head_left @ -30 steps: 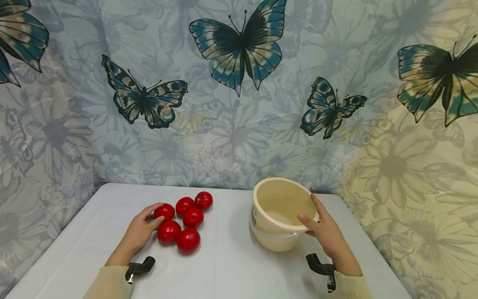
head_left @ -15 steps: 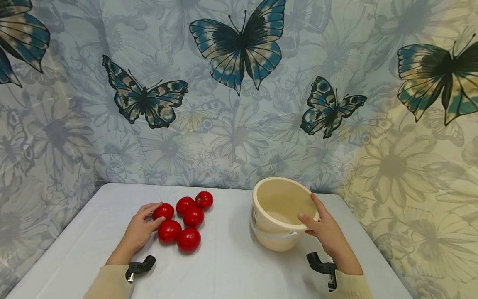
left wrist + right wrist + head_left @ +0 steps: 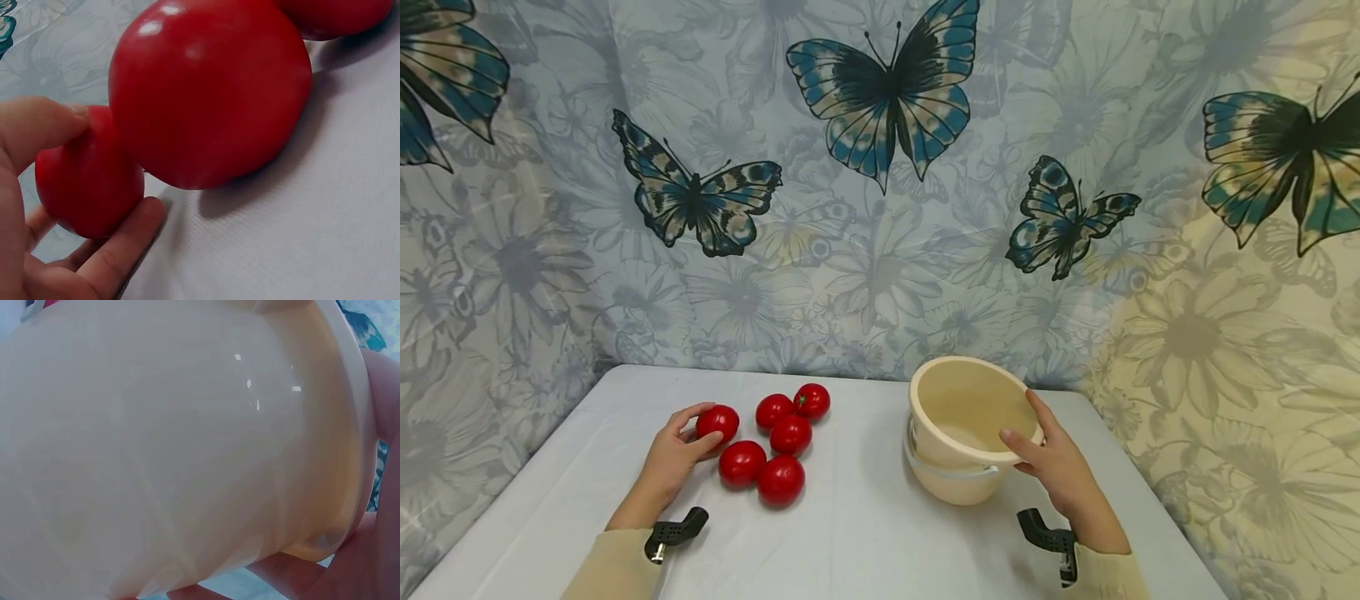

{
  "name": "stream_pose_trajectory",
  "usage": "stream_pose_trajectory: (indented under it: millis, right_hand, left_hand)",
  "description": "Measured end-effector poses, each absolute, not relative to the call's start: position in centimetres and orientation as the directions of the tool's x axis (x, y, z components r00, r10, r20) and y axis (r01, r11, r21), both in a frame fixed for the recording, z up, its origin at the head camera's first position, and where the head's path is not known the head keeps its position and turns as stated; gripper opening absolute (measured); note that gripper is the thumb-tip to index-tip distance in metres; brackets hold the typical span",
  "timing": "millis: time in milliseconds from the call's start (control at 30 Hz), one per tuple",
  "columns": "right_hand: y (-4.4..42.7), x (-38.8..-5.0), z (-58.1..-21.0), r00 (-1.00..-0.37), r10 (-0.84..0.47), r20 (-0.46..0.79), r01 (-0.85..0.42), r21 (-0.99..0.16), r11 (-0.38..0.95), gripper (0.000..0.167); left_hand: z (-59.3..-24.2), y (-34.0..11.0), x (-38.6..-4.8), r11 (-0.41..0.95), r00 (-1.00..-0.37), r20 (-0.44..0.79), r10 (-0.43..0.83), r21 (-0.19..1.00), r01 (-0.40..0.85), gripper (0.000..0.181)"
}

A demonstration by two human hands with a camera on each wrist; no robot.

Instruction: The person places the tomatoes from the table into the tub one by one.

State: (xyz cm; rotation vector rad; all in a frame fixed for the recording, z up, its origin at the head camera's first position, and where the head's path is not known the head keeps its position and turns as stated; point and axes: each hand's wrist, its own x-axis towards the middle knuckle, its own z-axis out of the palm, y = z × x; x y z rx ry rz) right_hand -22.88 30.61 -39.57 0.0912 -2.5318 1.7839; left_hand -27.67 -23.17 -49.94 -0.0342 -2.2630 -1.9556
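Note:
My left hand (image 3: pixel 672 454) grips a red tomato (image 3: pixel 718 423) at the left of a loose group. In the left wrist view, the thumb lies on one side of that tomato (image 3: pixel 90 181) and fingers curl under the other. Right beside it are several more tomatoes, among them a near one (image 3: pixel 742 464) and one with a green stem spot (image 3: pixel 812 402). Over on the right, my right hand (image 3: pixel 1060 471) holds the rim of a cream bucket (image 3: pixel 951 487), thumb over the edge and other fingers outside. The bucket leans a little toward that hand, and its visible inside holds nothing.
A white cloth covers the table (image 3: pixel 857 542). Against the bucket's front hangs its pale handle (image 3: pixel 955 474). Behind the table rises a butterfly-patterned cloth backdrop (image 3: pixel 865 275), with more of it at both sides. Each wrist wears a black camera mount (image 3: pixel 676 527).
The left hand has drawn its tomato slightly left, opening a gap from the other tomatoes. The right hand and bucket stay where they were; the head view has shifted slightly.

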Motion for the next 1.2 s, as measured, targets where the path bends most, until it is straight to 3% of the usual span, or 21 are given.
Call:
stream_pose_trajectory:
  millis: [467,867,1100,1200]
  right_hand:
    - [30.6,-22.6,-39.5,-0.999,-0.019,0.050,-0.054,-0.944,0.325,0.089]
    - [29.4,-22.3,-38.9,-0.998,-0.067,0.021,-0.040,-0.954,0.297,0.092]
    - [29.3,-22.3,-38.9,-0.998,-0.066,0.006,-0.024,-0.961,0.277,0.093]
    - [29.2,-22.3,-38.8,-0.998,-0.065,-0.005,-0.013,-0.963,0.270,0.094]
  left_hand:
    - [-49.4,-23.3,-27.5,0.163,-0.993,0.045,-0.107,0.986,0.027,0.072]
    - [-48.6,-23.6,-27.6,-0.025,-0.984,-0.039,-0.173,0.999,-0.036,0.076]
    - [-45.1,-23.0,-26.7,-0.312,-0.989,-0.019,-0.145,0.950,0.028,0.074]
    - [-43.1,-22.0,-26.1,-0.350,-0.993,0.011,-0.116,0.935,0.051,0.073]
